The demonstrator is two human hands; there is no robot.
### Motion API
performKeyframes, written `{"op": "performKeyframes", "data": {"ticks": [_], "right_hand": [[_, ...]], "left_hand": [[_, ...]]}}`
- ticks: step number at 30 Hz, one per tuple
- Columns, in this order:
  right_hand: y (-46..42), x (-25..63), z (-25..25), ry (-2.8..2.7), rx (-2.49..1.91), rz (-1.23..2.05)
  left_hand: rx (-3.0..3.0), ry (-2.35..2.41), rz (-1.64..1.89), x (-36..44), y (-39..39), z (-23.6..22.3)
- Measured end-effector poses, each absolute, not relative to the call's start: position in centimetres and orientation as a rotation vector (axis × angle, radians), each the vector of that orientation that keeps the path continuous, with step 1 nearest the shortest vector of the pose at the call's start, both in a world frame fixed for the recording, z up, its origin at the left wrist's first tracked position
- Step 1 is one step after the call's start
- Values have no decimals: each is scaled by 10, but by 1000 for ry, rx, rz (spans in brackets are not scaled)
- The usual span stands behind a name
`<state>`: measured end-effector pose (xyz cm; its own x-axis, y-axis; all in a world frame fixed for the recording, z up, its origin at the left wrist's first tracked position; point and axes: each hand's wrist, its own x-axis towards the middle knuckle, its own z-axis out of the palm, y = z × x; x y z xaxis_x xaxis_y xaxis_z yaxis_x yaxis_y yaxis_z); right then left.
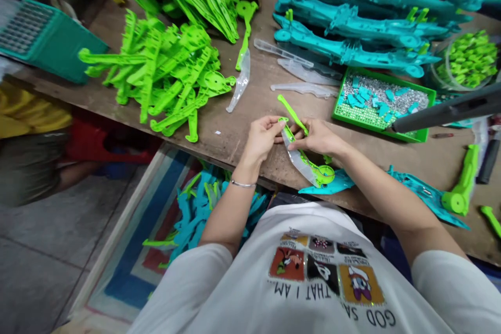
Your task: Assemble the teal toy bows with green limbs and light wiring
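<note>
Near the table's front edge, my left hand (264, 135) pinches the narrow upper end of a lime-green plastic part with a clear plastic blade (299, 159) fitted along it. From the other side, my right hand (319, 138) is closed around the same part, thumb over its middle. A slim lime-green strip (291, 113) sticks up and left from between my right fingers. The part's round lower end lies over a flat teal plastic piece (336, 183) on the table. My fingers partly hide the join between green and clear plastic.
A heap of lime-green parts (172, 73) lies left, with teal parts (344, 26) stacked at the back right. A green tray (385, 99) holds screws and teal bits. A dark rod-like tool (450, 107) juts in from the right. A person (33, 141) is at the left.
</note>
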<state>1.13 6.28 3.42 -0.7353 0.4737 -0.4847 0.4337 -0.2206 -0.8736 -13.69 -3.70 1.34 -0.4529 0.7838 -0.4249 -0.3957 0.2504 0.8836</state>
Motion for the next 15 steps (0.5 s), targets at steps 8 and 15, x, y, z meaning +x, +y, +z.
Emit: {"op": "performKeyframes", "data": {"ticks": [8,15], "right_hand": [[63,11,31,-2122,-1062,1975],[61,36,53,-2555,-849,1270]], "left_hand": [[392,1399,1482,-132,-35,9],[360,1320,1485,-131,-37,9]]}}
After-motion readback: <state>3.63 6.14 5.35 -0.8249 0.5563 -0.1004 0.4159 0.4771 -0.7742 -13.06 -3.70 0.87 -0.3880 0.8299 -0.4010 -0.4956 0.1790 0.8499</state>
